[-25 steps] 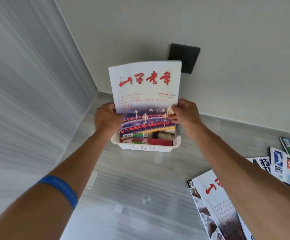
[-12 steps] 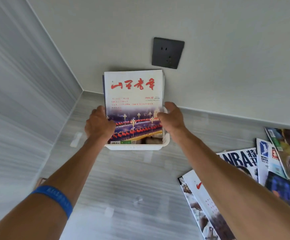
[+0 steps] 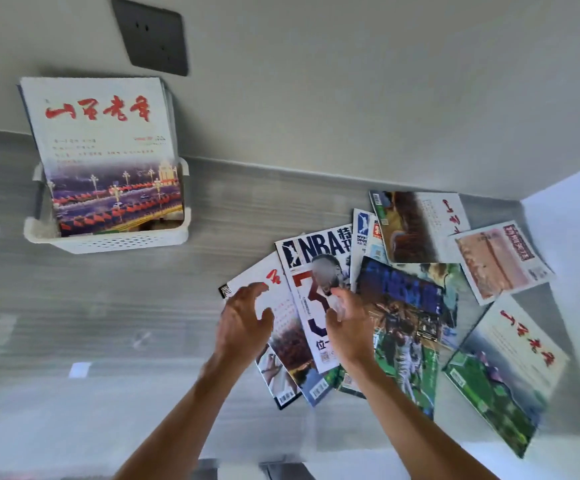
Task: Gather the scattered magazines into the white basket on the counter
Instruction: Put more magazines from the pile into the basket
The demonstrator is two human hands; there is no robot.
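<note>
The gray counter has a pile of magazines spread out on its right side. The white basket sits far to the left by the wall, with a red-lettered magazine standing up in it. The left hand and right hand hover over the pile, fingers spread apart, holding nothing. A dark wall socket is above the basket

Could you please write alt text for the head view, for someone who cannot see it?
Two bare hands, left hand and right hand, hover open over scattered magazines on a grey counter. A white perforated plastic basket holds an upright white red-titled magazine.
</note>
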